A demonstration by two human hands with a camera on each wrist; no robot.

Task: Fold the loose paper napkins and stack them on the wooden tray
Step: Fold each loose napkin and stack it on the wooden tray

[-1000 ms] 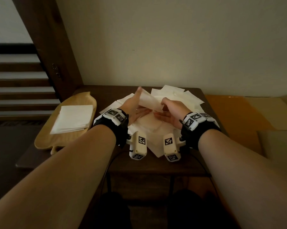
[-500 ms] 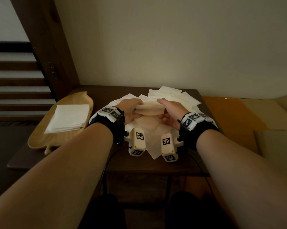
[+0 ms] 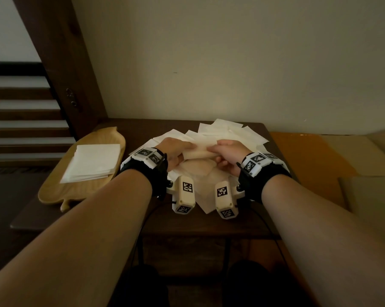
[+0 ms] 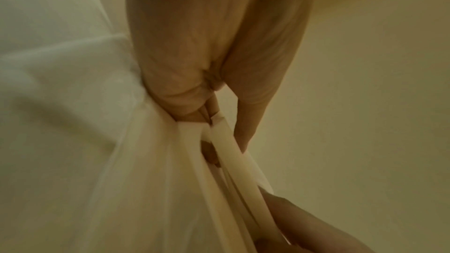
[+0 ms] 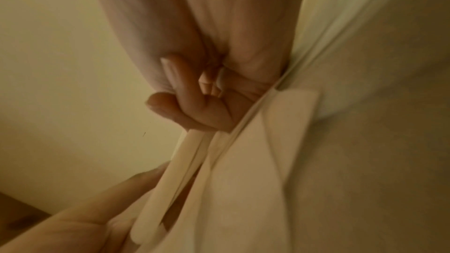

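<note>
Head view: both hands hold 1 paper napkin above the loose pile at table centre. Left hand pinches its 9 o'clock end, right hand its 3 o'clock end; napkin doubled over, fold sagging between them. Left wrist view: thumb and fingers clamp stacked layered edges. Right wrist view: fingers curled tight on the same edges, blurred. Wooden tray at 9 o'clock, well apart, carries a stack of folded napkins. Judgement: paper is light, limp, tears easily, layers slide; best held at corners, edges aligned, crease pressed flat on the table. Many loose sheets remain.
</note>
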